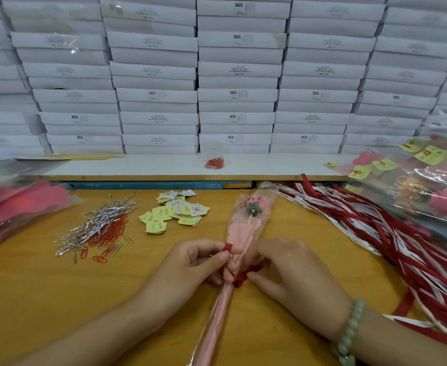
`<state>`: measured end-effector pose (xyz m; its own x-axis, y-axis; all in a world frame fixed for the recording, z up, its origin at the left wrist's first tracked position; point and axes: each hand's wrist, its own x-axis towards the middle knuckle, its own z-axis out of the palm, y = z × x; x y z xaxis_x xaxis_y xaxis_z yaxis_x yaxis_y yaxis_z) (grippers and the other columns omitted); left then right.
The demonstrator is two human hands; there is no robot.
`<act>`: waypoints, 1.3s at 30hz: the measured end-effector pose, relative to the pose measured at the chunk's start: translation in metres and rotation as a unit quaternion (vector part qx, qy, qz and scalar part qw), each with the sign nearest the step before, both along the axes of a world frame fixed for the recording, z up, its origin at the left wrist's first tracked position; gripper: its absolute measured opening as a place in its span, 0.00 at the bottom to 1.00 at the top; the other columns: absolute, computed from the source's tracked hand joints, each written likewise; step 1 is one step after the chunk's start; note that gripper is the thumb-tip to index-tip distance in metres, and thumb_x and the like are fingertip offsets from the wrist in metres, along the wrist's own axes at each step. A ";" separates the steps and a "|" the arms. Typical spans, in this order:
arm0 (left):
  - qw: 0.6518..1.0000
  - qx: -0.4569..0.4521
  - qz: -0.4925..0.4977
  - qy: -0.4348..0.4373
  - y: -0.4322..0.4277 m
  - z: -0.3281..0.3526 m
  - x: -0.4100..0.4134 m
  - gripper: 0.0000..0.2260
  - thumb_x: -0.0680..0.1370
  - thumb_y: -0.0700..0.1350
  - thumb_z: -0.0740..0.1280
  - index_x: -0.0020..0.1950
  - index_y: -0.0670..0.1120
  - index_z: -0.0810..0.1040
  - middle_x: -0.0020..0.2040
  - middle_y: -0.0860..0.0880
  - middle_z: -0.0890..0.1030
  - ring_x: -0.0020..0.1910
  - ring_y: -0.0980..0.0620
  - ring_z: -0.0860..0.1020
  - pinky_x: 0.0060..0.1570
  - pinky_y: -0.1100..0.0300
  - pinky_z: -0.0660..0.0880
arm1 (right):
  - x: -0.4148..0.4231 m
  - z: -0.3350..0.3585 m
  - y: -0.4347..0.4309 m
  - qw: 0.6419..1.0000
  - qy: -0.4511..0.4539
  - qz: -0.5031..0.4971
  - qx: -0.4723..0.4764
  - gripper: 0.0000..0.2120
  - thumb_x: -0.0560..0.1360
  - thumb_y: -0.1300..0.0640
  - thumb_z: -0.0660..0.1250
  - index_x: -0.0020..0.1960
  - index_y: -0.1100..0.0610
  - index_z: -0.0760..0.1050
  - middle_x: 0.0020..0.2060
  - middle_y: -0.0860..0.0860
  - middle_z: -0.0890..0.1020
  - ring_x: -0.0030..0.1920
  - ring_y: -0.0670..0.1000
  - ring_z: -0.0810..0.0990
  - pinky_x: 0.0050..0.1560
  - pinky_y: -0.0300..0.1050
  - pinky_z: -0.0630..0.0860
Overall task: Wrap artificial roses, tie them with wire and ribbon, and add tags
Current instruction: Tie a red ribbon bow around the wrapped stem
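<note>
A wrapped rose (246, 217) in a clear sleeve with pink paper lies lengthwise on the wooden table (45, 299), head pointing away from me. A red ribbon (240, 278) goes round its gathered neck. My left hand (193, 262) pinches one red ribbon end at the left side of the wrap. My right hand (288, 270) pinches the other ribbon end on the right. Both hands sit at the neck of the wrap.
Silver wire ties (95, 225) and red paper clips (106, 233) lie at the left, yellow and white tags (174, 212) in the middle, a heap of red and white ribbons (391, 239) at the right. Bagged flowers (428, 186) sit far right, white boxes (238, 75) behind.
</note>
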<state>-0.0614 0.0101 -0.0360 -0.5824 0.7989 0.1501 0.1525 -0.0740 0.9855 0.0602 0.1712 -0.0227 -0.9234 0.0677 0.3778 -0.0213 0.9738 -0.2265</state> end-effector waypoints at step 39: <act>0.977 -0.043 -0.069 0.197 0.003 -0.001 0.004 0.06 0.77 0.44 0.70 0.40 0.53 0.82 0.38 0.59 0.76 0.40 0.63 0.74 0.42 0.70 0.69 | -0.004 0.006 -0.005 0.728 -0.028 0.134 -0.672 0.09 0.80 0.67 0.58 0.53 0.64 0.76 0.47 0.61 0.84 0.50 0.60 0.84 0.45 0.44 0.82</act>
